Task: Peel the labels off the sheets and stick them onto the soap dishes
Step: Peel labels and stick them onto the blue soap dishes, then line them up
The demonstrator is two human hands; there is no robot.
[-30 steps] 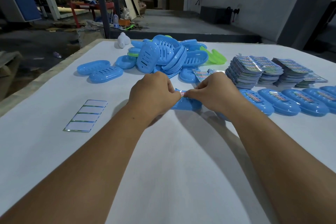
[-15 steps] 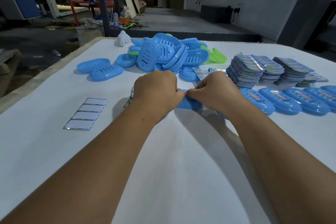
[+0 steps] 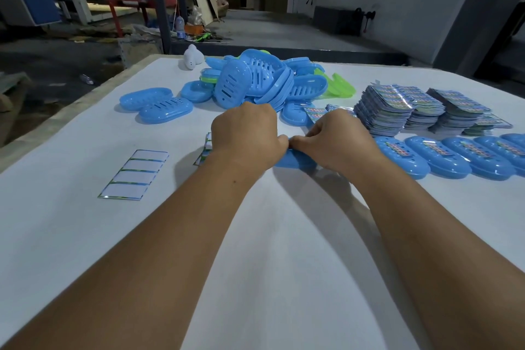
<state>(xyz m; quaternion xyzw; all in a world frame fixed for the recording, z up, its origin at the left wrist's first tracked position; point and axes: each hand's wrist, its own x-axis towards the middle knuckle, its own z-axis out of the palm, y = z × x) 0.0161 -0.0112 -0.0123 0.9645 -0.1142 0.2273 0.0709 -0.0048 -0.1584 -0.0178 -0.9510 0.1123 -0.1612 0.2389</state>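
A blue soap dish (image 3: 297, 160) lies on the white table, mostly covered by both hands. My left hand (image 3: 244, 133) is curled, its thumb tip pressing on the dish's top. A label sheet (image 3: 206, 148) sticks out from under that hand's curled fingers. My right hand (image 3: 335, 136) curls over the dish's right half, and its thumb meets the left thumb on top. The label itself is hidden under the thumbs. Several labelled dishes (image 3: 443, 156) sit in a row to the right. Stacks of label sheets (image 3: 397, 106) stand behind that row.
A pile of unlabelled blue dishes (image 3: 255, 82) sits beyond my hands, with green dishes (image 3: 339, 88) and a white object (image 3: 191, 57) nearby. Two loose blue dishes (image 3: 156, 105) lie far left. An emptied backing sheet (image 3: 133, 175) lies near left. The table's left edge (image 3: 71, 111) drops off.
The label pinched between both hands a second ago has gone down onto the dish and out of sight. My thumbs now press together on top. The label sheet has come into view beside my left hand.
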